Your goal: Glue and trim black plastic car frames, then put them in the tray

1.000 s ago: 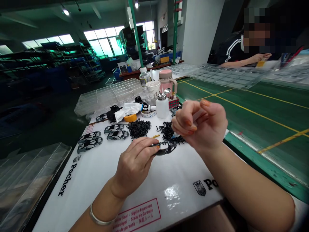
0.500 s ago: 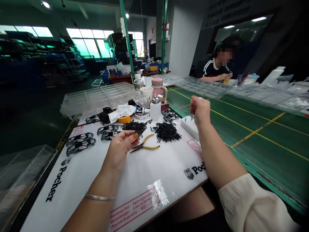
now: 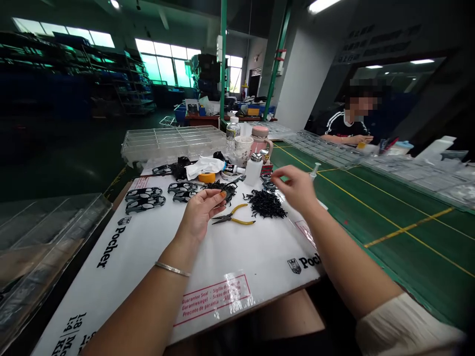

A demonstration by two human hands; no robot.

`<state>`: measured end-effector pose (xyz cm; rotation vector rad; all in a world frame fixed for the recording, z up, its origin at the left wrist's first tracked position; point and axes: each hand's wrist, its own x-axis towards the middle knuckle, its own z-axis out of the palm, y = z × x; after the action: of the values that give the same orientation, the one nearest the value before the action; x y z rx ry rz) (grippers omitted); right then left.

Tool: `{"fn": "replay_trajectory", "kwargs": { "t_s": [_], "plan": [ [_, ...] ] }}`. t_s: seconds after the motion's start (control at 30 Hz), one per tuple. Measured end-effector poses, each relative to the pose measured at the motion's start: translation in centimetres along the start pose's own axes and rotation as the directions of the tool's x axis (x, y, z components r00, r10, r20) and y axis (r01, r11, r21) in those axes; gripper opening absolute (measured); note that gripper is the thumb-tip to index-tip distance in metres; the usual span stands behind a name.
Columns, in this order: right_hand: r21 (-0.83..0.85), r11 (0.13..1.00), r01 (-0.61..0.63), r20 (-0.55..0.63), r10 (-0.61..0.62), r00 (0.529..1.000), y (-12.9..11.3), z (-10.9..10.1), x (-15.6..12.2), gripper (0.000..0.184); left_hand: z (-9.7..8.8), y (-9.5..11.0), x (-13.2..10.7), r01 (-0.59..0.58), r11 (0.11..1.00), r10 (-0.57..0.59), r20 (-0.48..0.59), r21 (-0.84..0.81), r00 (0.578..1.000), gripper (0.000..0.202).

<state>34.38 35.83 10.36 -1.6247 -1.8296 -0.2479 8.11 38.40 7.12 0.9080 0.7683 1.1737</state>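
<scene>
My left hand [image 3: 200, 211] rests on the white Pocher box lid [image 3: 156, 257], its fingertips pinched on a small black plastic part [image 3: 227, 192]. My right hand [image 3: 297, 188] hovers with fingers apart over a heap of small black pieces [image 3: 266, 205] and reaches toward black frame parts [image 3: 267, 185]; it holds nothing I can make out. A white syringe-like applicator [image 3: 314, 170] stands upright just behind that hand. Yellow-handled pliers [image 3: 234, 219] lie on the lid between my hands.
Finished black frames [image 3: 144, 200] lie at the lid's left. A white dispenser bottle [image 3: 253, 168], pink jug [image 3: 260, 139], cup and water bottle stand behind. Clear compartment trays [image 3: 170, 143] are at the back and left. A green belt [image 3: 374, 198] runs right, another person [image 3: 347, 126] seated beyond.
My right hand carried the applicator away to the right, let it go and came back toward the black pieces. The view lifted. My left hand kept its black part.
</scene>
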Motion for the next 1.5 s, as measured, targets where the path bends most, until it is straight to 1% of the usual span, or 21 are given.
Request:
{"fn": "replay_trajectory", "kwargs": {
  "t_s": [0.03,0.07,0.1,0.17,0.23,0.33,0.37,0.43,0.53,0.63,0.8,0.9,0.97,1.0,1.03,1.07,1.13,1.2,1.27,1.33,1.5],
  "plan": [
    [-0.023,0.999,0.046,0.144,-0.043,0.989,-0.6,1.0,0.4,0.018,0.0,0.0,0.0,-0.007,1.000,0.007,-0.011,-0.004,1.000,0.045],
    [-0.036,0.996,0.083,0.237,-0.072,0.969,-1.2,2.0,0.8,0.014,0.0,0.0,0.1,-0.016,1.000,0.016,-0.024,-0.008,1.000,0.045],
    [-0.046,0.993,0.106,0.293,-0.088,0.952,-1.5,3.1,1.3,0.013,-0.1,0.0,0.1,-0.027,1.000,0.027,-0.037,-0.011,0.999,0.045],
    [-0.083,0.987,0.137,0.381,-0.096,0.920,-1.9,5.1,2.4,0.019,-0.3,0.0,0.3,-0.049,0.999,0.048,-0.062,-0.016,0.997,0.045],
    [-0.120,0.980,0.159,0.444,-0.091,0.891,-2.0,6.7,3.3,0.022,-0.6,0.0,0.5,-0.065,0.998,0.064,-0.081,-0.015,0.995,0.046],
    [-0.151,0.969,0.198,0.536,-0.088,0.840,-1.7,8.2,4.3,0.010,-0.9,-0.2,0.8,-0.072,0.997,0.071,-0.104,0.000,0.992,0.047],
    [-0.158,0.965,0.209,0.560,-0.087,0.824,-1.5,8.5,4.5,0.008,-1.0,-0.3,0.9,-0.071,0.997,0.071,-0.109,0.006,0.991,0.047],
    [-0.168,0.960,0.224,0.593,-0.083,0.801,-1.2,8.8,4.7,0.016,-1.0,-0.4,0.9,-0.067,0.998,0.068,-0.112,0.015,0.991,0.047],
    [-0.171,0.956,0.238,0.601,-0.090,0.794,-1.0,9.0,4.7,0.018,-1.0,-0.5,0.9,-0.058,0.998,0.061,-0.105,0.027,0.993,0.047],
    [-0.161,0.961,0.223,0.561,-0.096,0.822,-0.9,8.6,4.3,0.008,-0.9,-0.4,0.9,-0.053,0.998,0.058,-0.101,0.044,0.993,0.046],
    [-0.094,0.985,0.145,0.417,-0.093,0.904,-1.2,6.4,3.4,0.019,-0.8,-0.2,0.7,-0.049,0.997,0.054,-0.090,0.062,0.994,0.045],
    [-0.011,0.991,0.133,0.314,-0.123,0.941,-1.5,4.7,2.7,0.016,-0.7,-0.1,0.5,-0.039,0.997,0.045,-0.085,0.071,0.995,0.045],
    [0.058,0.988,0.145,0.203,-0.154,0.967,-1.8,3.9,2.1,0.010,-0.7,-0.1,0.4,-0.029,0.996,0.036,-0.084,0.086,0.996,0.044],
    [0.104,0.979,0.178,0.114,-0.190,0.975,-2.1,3.7,1.8,0.008,-0.7,0.0,0.3,-0.023,0.995,0.031,-0.080,0.102,0.996,0.044],
    [0.148,0.961,0.234,0.004,-0.237,0.972,-2.3,3.5,1.5,0.007,-0.7,-0.1,0.3,-0.017,0.992,0.026,-0.071,0.123,0.997,0.043],
    [0.186,0.932,0.311,-0.109,-0.295,0.949,-2.7,3.4,1.1,0.007,-0.7,-0.1,0.3,-0.011,0.989,0.020,-0.060,0.151,0.998,0.043],
    [0.215,0.846,0.488,-0.271,-0.428,0.862,-3.5,3.4,0.6,0.011,-0.6,-0.3,0.3,-0.004,0.976,0.012,-0.034,0.219,0.999,0.042],
    [0.201,0.762,0.616,-0.304,-0.549,0.778,-4.4,3.6,0.2,0.015,-0.5,-0.6,0.4,-0.002,0.959,0.006,-0.016,0.284,1.000,0.044],
    [0.186,0.707,0.683,-0.284,-0.627,0.726,-5.1,3.9,0.0,0.018,-0.4,-0.8,0.3,0.001,0.945,0.001,-0.007,0.328,1.000,0.045],
    [0.168,0.700,0.694,-0.251,-0.650,0.717,-5.6,4.2,-0.1,0.018,-0.3,-1.0,0.2,0.005,0.940,-0.004,-0.004,0.342,1.000,0.045],
    [0.136,0.755,0.642,-0.155,-0.623,0.766,-5.8,5.0,-0.1,0.011,-0.3,-1.0,0.0,0.002,0.934,0.004,-0.015,0.358,1.000,0.044]
  ]
}}
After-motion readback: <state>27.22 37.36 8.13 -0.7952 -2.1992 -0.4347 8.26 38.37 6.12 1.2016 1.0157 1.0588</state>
